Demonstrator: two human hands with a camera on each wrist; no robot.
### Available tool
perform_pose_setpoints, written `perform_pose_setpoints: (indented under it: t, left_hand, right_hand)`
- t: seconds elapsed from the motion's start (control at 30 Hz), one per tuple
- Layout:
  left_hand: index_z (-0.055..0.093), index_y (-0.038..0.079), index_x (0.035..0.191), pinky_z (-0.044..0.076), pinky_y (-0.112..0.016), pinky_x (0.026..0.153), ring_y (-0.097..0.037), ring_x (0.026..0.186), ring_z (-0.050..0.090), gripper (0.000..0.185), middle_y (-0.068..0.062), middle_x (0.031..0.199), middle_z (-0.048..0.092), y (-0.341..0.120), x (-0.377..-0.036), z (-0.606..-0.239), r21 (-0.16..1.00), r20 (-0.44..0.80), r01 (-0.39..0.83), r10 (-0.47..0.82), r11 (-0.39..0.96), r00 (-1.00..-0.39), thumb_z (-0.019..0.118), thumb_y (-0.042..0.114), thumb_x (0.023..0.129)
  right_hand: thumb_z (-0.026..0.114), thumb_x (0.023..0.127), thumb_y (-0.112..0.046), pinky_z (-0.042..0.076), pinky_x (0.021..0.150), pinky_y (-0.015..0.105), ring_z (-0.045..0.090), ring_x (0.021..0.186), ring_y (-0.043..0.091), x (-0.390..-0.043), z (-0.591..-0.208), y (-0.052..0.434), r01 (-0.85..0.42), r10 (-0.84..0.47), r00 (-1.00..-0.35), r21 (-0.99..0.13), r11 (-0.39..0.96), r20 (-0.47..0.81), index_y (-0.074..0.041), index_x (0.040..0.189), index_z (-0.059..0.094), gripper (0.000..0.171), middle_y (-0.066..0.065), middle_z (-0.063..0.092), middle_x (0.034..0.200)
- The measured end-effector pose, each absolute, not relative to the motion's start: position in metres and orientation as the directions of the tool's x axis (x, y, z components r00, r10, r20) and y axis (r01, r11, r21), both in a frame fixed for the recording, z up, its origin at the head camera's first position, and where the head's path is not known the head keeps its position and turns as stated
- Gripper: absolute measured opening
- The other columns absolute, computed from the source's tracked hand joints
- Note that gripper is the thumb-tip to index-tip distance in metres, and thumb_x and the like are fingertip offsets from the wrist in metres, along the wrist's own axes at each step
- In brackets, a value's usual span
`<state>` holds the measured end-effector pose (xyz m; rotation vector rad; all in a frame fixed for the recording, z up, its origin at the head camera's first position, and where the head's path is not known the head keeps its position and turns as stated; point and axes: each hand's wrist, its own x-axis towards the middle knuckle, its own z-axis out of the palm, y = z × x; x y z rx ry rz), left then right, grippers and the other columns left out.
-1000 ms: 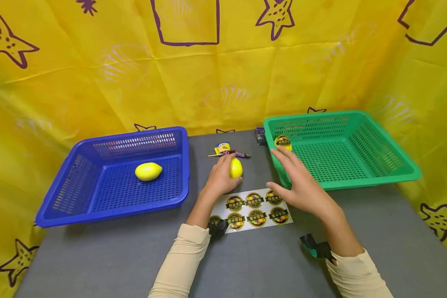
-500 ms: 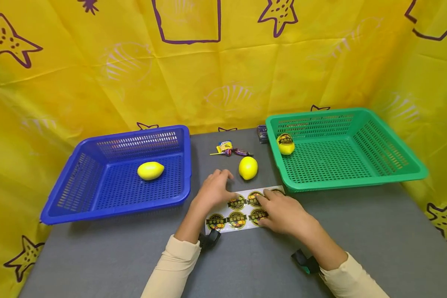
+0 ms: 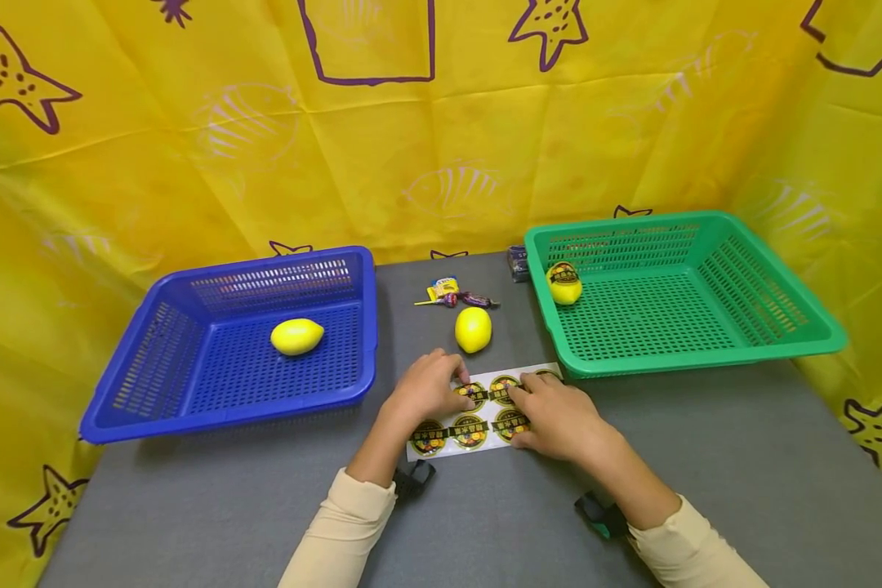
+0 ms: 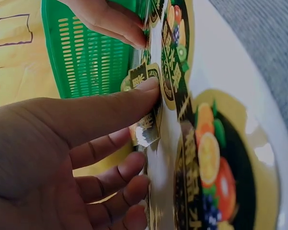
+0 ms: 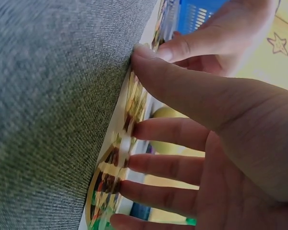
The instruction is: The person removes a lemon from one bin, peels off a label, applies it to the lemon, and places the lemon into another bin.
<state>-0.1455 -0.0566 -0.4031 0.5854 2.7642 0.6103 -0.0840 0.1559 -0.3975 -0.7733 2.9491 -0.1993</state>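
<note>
Here both hands [image 3: 485, 404], fingers nearly straight, press flat on the sticker sheet [image 3: 478, 429], gripping nothing.

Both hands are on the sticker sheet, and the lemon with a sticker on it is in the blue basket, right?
Not quite. The lemon with a sticker sits in the green basket; the blue basket holds a plain lemon. The head view shows it. The left hand and right hand do rest on the sticker sheet.
</note>
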Motion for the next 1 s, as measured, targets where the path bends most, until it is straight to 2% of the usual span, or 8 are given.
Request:
perform_pose_setpoints:
  t: [0.1, 0.27, 0.4, 0.57, 0.67, 0.8, 0.9, 1.0]
  left_hand:
    - [0.063, 0.016, 0.091, 0.046, -0.035, 0.072, -0.019, 0.079, 0.056, 0.031, 0.001, 0.084, 0.057, -0.058, -0.145, -0.402, 0.525, -0.151, 0.32, 0.456, 0.789, -0.877, 0.089, 0.024, 0.075]
    - [0.065, 0.013, 0.096, 0.047, -0.03, 0.064, -0.015, 0.07, 0.057, 0.027, 0.001, 0.078, 0.062, -0.063, -0.149, -0.397, 0.732, -0.119, 0.248, 0.478, 0.635, -0.87, 0.086, 0.013, 0.079]
    - [0.07, 0.009, 0.104, 0.05, -0.029, 0.068, -0.016, 0.077, 0.06, 0.023, -0.002, 0.088, 0.068, -0.067, -0.156, -0.392, 0.823, -0.022, 0.223, 0.421, 0.522, -0.907, 0.081, 0.007, 0.084]
    - [0.07, 0.007, 0.119, 0.048, -0.03, 0.071, -0.02, 0.081, 0.057, 0.029, -0.01, 0.108, 0.069, -0.065, -0.172, -0.392, 0.877, 0.08, 0.216, 0.314, 0.429, -0.946, 0.072, 0.002, 0.091]
    - [0.066, 0.005, 0.126, 0.049, -0.03, 0.069, -0.022, 0.081, 0.059, 0.034, -0.014, 0.12, 0.065, -0.058, -0.184, -0.392, 0.909, 0.113, 0.205, 0.257, 0.364, -0.96, 0.071, 0.003, 0.092]
    - [0.062, 0.006, 0.131, 0.054, -0.03, 0.065, -0.025, 0.078, 0.066, 0.041, -0.018, 0.132, 0.057, -0.048, -0.199, -0.392, 0.941, 0.079, 0.137, 0.193, 0.309, -0.978, 0.073, 0.005, 0.092]
    - [0.061, 0.006, 0.133, 0.056, -0.032, 0.066, -0.027, 0.077, 0.067, 0.044, -0.019, 0.134, 0.055, -0.042, -0.206, -0.393, 0.95, -0.003, 0.05, 0.169, 0.309, -0.986, 0.075, 0.008, 0.091]
    - [0.062, 0.006, 0.132, 0.057, -0.035, 0.07, -0.029, 0.093, 0.066, 0.044, -0.019, 0.134, 0.056, -0.04, -0.209, -0.395, 0.949, -0.078, -0.021, 0.168, 0.315, -0.983, 0.076, 0.01, 0.091]
  right_hand:
    - [0.087, 0.076, -0.037, 0.054, 0.082, 0.052, 0.057, 0.114, 0.038, -0.084, -0.397, 0.156, -0.48, -0.492, -0.869, -0.151, 0.864, -0.048, -0.003, 0.13, 0.065, 0.068, 0.017, 0.06, 0.122]
    - [0.088, 0.076, -0.039, 0.054, 0.079, 0.05, 0.058, 0.111, 0.036, -0.085, -0.396, 0.156, -0.474, -0.489, -0.87, -0.162, 0.866, -0.068, -0.004, 0.128, 0.066, 0.066, 0.014, 0.06, 0.117]
    - [0.086, 0.078, -0.038, 0.052, 0.07, 0.045, 0.058, 0.096, 0.031, -0.091, -0.392, 0.155, -0.469, -0.49, -0.866, -0.176, 0.865, -0.102, -0.006, 0.118, 0.069, 0.054, 0.009, 0.058, 0.103]
    - [0.08, 0.086, -0.032, 0.051, 0.071, 0.042, 0.055, 0.087, 0.028, -0.102, -0.388, 0.15, -0.406, -0.432, -0.9, -0.244, 0.881, -0.059, -0.003, 0.113, 0.071, 0.041, 0.01, 0.058, 0.099]
    - [0.077, 0.089, -0.029, 0.052, 0.081, 0.046, 0.058, 0.097, 0.033, -0.11, -0.389, 0.142, -0.327, -0.341, -0.94, -0.303, 0.895, 0.006, 0.003, 0.127, 0.063, 0.051, 0.017, 0.059, 0.112]
    - [0.074, 0.091, -0.028, 0.048, 0.096, 0.052, 0.055, 0.116, 0.041, -0.124, -0.392, 0.13, -0.231, -0.235, -0.971, -0.393, 0.89, 0.038, 0.008, 0.149, 0.037, 0.077, 0.029, 0.051, 0.134]
    - [0.073, 0.091, -0.028, 0.044, 0.101, 0.054, 0.053, 0.122, 0.044, -0.135, -0.393, 0.124, -0.183, -0.192, -0.981, -0.467, 0.865, 0.027, 0.008, 0.154, 0.024, 0.087, 0.033, 0.044, 0.141]
    - [0.073, 0.092, -0.026, 0.045, 0.1, 0.055, 0.053, 0.12, 0.046, -0.145, -0.395, 0.12, -0.143, -0.167, -0.986, -0.504, 0.852, -0.003, 0.008, 0.155, 0.021, 0.089, 0.034, 0.043, 0.141]
